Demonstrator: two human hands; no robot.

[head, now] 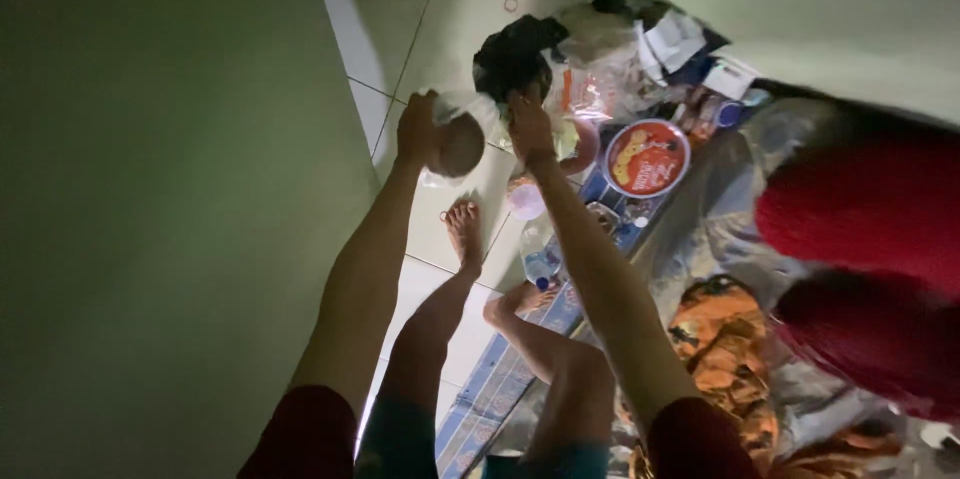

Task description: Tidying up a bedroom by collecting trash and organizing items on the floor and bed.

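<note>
**Both arms stretched out to a clear bag with a brown round thing in it**

Both arms reach straight away from the camera toward the upper middle of the frame. The left hand (417, 127) is closed around the side of a clear plastic bag (452, 111), fingers wrapped and clamped on it. Inside the bag, just right of that hand, sits a brown round object (458, 146). The right hand (527, 124) is at the bag's other side, fingers bent down onto the plastic; whether it pinches the plastic or only rests on it cannot be told.

The picture is dim and tilted. What the round object is stays unclear. A dark bundle (517, 51) sits right behind the hands, and past it lies a heap of wrappers and packets too blurred to sort. A round red tin lid (646, 158) lies right of the right forearm. A red blurred mass (868, 229) fills the right edge, cut off by the frame. The person's bare feet show below the hands, one foot (463, 231) on the pale tiled floor (425, 9).

The green wall (150, 209) closes off the whole left side. Bare tile lies between the wall and the hands; to the right, a patterned mat (500, 379) and clutter crowd in close.
</note>
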